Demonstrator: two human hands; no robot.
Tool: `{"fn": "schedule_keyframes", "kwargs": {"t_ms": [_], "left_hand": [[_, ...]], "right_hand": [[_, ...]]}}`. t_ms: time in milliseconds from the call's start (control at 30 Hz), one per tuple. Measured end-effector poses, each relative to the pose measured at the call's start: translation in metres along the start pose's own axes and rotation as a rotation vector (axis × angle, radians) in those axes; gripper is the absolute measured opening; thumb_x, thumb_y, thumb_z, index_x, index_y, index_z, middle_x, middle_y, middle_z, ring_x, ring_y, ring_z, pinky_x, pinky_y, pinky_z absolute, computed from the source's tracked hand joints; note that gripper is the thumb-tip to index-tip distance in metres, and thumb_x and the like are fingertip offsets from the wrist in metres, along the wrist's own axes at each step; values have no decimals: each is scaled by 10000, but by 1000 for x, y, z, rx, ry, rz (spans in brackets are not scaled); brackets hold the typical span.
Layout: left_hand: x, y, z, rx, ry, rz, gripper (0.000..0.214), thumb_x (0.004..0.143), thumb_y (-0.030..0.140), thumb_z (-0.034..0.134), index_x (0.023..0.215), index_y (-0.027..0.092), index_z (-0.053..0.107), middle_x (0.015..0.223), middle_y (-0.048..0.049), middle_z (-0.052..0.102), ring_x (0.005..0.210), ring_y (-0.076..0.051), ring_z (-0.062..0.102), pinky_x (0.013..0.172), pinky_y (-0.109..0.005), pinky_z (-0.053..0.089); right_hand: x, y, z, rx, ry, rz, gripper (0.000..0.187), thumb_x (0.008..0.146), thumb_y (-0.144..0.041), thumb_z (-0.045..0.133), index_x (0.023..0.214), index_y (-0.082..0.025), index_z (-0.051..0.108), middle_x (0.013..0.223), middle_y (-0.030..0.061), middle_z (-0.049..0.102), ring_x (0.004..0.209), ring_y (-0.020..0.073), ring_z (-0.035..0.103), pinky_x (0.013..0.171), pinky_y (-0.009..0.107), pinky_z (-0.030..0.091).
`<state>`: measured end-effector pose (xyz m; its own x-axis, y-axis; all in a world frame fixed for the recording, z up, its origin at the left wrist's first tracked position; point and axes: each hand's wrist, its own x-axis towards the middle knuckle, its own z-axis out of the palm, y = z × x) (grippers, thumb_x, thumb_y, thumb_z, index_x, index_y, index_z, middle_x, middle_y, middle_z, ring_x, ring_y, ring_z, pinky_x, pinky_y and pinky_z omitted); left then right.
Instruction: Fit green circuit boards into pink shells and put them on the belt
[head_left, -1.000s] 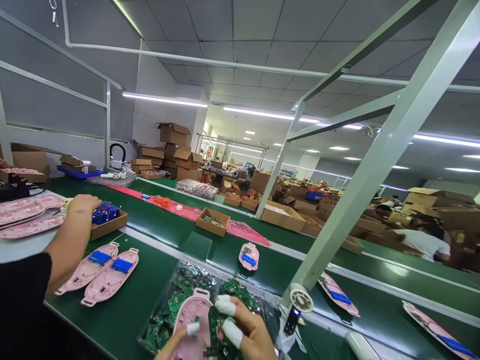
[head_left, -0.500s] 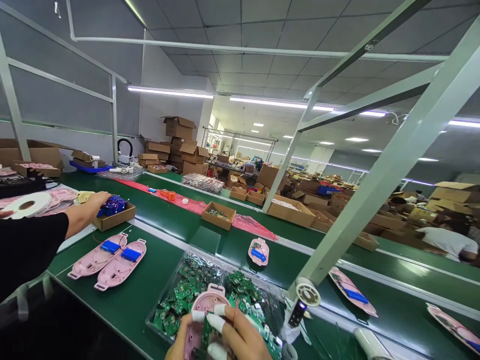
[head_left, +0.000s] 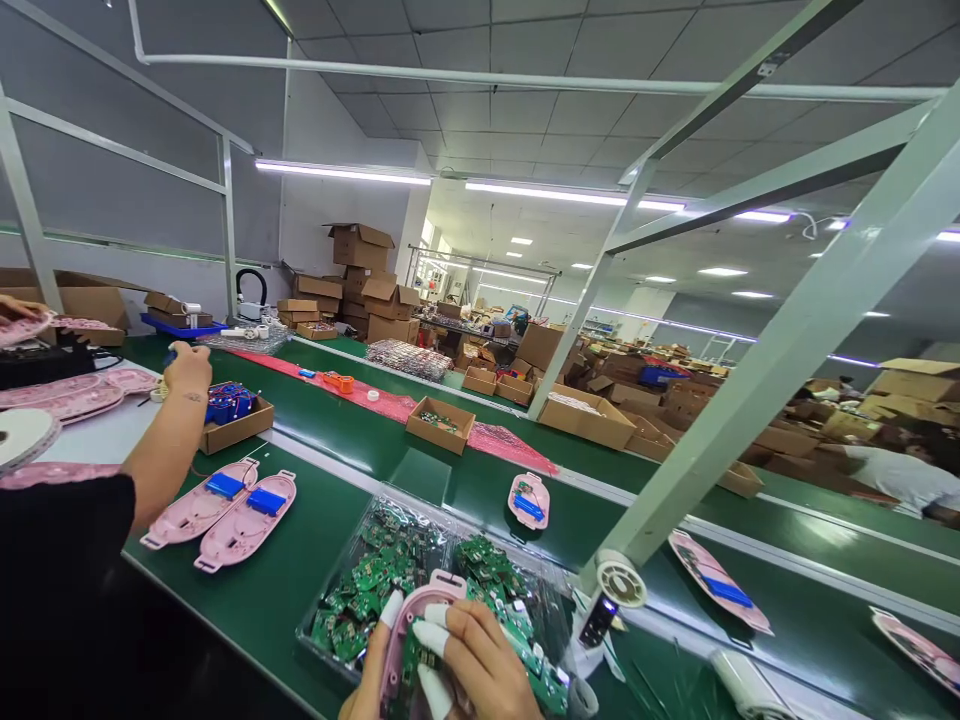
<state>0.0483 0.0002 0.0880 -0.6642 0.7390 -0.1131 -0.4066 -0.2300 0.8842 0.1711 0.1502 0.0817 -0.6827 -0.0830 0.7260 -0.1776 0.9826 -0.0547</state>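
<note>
At the bottom middle, my left hand (head_left: pixel 366 675) is closed around the left side of a pink plastic shell (head_left: pixel 437 588). My right hand (head_left: pixel 484 665) pinches a green circuit board (head_left: pixel 409 650) against the inside of that shell. White finger cots cover several fingertips. Part of the board is hidden by my right fingers. Both hands are over the near edge of a clear plastic tray (head_left: pixel 306 632) filled with loose green circuit boards (head_left: pixel 375 572).
Two pink shells with blue batteries (head_left: pixel 251 515) lie to the left. A co-worker's hand (head_left: pixel 187 372) holds something blue near a carton of blue batteries (head_left: pixel 229 405). A small fan (head_left: pixel 621 580) stands right of the tray, by a slanted metal post (head_left: pixel 697 450). More shells (head_left: pixel 529 502) lie beyond.
The co-worker's hand has lifted from the battery carton with something blue. The white roll at left has shifted leftward. My left fingertip has moved off the board to the shell's rim.
</note>
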Motion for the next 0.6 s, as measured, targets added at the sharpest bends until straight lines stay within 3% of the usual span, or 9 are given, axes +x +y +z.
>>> {"fn": "schedule_keyframes", "kwargs": {"t_ms": [67,167,200,233,333,367,433,500,600], "left_hand": [[21,42,-17,-32,68,73,312,898,370,574,1176,232,593,1225,-87,609,1017,-217,616,852,-418,549],[66,128,-60,-107,186,227,272,907,336,566,1154,224,591,1139,-74,651,894,-180,651,776,-358,560],[81,156,-77,-139,219,290,260,965,248,474,1175,108,538,1060,-85,659,810,-118,643,748,-358,533],[94,180,-92,-167,258,336,392,1005,284,252,1087,115,596,867,-3,647,715,-108,661,700,-276,532],[108,209,-117,-233,327,388,454,997,308,182,1068,141,598,577,101,466,503,-14,568,567,-96,449],[103,199,-115,-234,327,374,423,988,317,215,1126,168,586,572,108,471,529,-13,590,572,-80,445],[79,151,-95,-206,286,313,375,935,377,351,1227,271,560,673,86,610,742,-96,697,651,-157,516],[46,78,-61,-154,198,213,417,787,391,614,1196,315,605,828,25,726,936,-267,712,721,-333,577],[6,-23,-14,-60,32,99,592,608,342,784,1181,324,636,1066,-19,744,1165,-363,605,940,-435,508]], "right_hand": [[-3,0,5,8,28,33,551,760,-61,614,1283,-220,544,963,83,704,873,233,657,787,341,567],[-10,3,13,-3,71,85,545,796,-130,643,1308,-276,532,992,59,722,891,247,657,811,388,542],[-12,5,15,-26,81,101,522,806,-167,659,1296,-302,541,994,44,731,897,259,659,835,422,523],[-14,6,16,-55,85,113,495,812,-206,678,1275,-327,553,991,26,740,905,271,661,863,456,496],[-14,8,17,-129,56,105,468,829,-301,689,1270,-351,541,1018,7,751,995,297,659,989,517,374],[-13,7,15,-142,41,102,472,847,-315,664,1295,-339,516,1043,16,748,1050,295,648,1050,521,311],[-7,4,9,-170,5,84,469,892,-255,577,1345,-298,463,1071,26,743,1145,259,619,1162,505,133],[-1,1,1,-234,-5,24,460,893,-115,495,1338,-230,469,1063,29,746,1172,209,610,1200,482,-10],[3,0,-8,-345,8,-98,438,820,-14,449,1225,-149,550,1100,63,731,1189,186,601,1207,501,-39]]}}
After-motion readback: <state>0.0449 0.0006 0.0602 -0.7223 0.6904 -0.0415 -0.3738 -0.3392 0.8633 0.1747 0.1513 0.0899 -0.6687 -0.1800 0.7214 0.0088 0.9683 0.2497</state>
